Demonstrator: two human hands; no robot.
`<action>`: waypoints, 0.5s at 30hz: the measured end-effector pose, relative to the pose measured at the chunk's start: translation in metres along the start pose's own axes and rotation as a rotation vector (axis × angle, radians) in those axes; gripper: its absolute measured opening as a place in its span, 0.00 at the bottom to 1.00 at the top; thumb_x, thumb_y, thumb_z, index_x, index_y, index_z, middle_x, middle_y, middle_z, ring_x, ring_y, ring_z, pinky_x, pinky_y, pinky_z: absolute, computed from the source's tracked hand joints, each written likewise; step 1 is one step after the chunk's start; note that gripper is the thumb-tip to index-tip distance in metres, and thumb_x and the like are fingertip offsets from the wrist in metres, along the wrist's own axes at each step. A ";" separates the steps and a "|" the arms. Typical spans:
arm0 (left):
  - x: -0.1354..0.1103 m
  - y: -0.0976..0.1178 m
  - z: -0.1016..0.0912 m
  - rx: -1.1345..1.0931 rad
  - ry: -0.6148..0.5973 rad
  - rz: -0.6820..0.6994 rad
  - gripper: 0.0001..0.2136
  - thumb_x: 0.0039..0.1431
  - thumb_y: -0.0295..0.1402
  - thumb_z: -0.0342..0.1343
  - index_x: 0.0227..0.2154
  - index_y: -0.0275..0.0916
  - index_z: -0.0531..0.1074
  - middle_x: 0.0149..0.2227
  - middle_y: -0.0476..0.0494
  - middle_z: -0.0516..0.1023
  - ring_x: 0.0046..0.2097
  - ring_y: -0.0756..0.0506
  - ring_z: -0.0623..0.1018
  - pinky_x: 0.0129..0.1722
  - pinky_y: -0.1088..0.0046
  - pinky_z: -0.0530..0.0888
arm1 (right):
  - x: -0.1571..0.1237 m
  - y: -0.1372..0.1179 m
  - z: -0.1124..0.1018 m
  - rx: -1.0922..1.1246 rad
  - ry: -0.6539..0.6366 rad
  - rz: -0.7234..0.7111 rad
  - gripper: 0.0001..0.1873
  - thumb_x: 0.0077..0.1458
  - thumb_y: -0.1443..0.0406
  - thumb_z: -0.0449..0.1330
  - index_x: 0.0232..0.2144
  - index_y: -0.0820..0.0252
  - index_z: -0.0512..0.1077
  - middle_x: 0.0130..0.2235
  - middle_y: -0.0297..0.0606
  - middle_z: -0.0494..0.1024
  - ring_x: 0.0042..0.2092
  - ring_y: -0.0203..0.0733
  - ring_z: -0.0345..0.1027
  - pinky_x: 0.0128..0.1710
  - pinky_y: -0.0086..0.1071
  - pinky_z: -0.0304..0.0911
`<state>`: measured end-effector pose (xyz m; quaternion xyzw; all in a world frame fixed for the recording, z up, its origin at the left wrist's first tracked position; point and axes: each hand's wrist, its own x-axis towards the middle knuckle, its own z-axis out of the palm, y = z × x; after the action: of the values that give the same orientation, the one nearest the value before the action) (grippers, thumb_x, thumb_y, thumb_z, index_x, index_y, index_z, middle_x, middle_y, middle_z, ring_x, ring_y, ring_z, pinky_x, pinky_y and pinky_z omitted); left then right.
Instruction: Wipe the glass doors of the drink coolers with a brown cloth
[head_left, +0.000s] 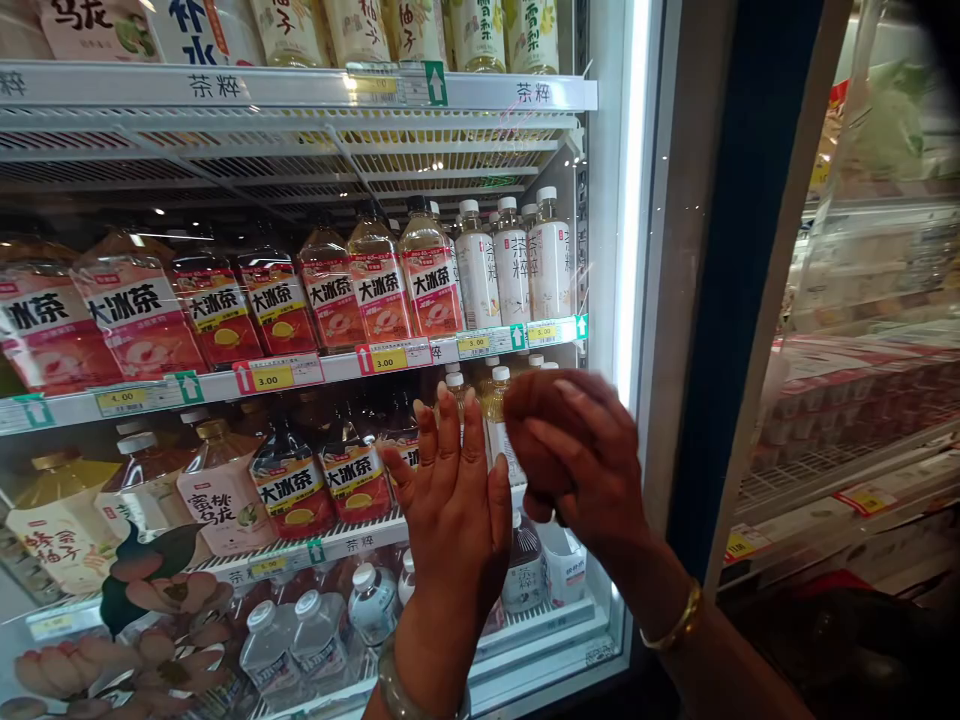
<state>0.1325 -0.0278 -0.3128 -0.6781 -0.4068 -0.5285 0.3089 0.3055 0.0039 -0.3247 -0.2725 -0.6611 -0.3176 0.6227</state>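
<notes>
My left hand is raised in front of a glass-fronted drinks fridge, palm forward and fingers stretched apart, holding nothing. It looks close to or against the glass; I cannot tell whether it touches. To its right, my right hand is curled and slightly blurred around a brown rounded thing, whose kind I cannot make out. Behind the hands are white-capped clear bottles and iced tea bottles. A pale bangle circles my left wrist, and a gold bracelet my right.
Bottled drinks fill several shelves, with price tags along the shelf edges. Flower decals mark the lower left glass. The lit door frame runs upright at right, beyond it a dark post and another stocked shelf unit.
</notes>
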 end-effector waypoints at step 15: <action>-0.001 -0.002 0.006 0.040 -0.038 -0.076 0.34 0.73 0.31 0.48 0.76 0.47 0.40 0.78 0.43 0.41 0.79 0.38 0.39 0.75 0.46 0.31 | 0.003 -0.002 -0.002 -0.013 -0.009 0.002 0.22 0.60 0.66 0.64 0.56 0.49 0.74 0.66 0.40 0.66 0.72 0.61 0.55 0.70 0.63 0.60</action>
<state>0.1337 -0.0221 -0.3158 -0.6658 -0.4485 -0.5186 0.2944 0.3053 0.0006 -0.3219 -0.2788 -0.6616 -0.3200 0.6182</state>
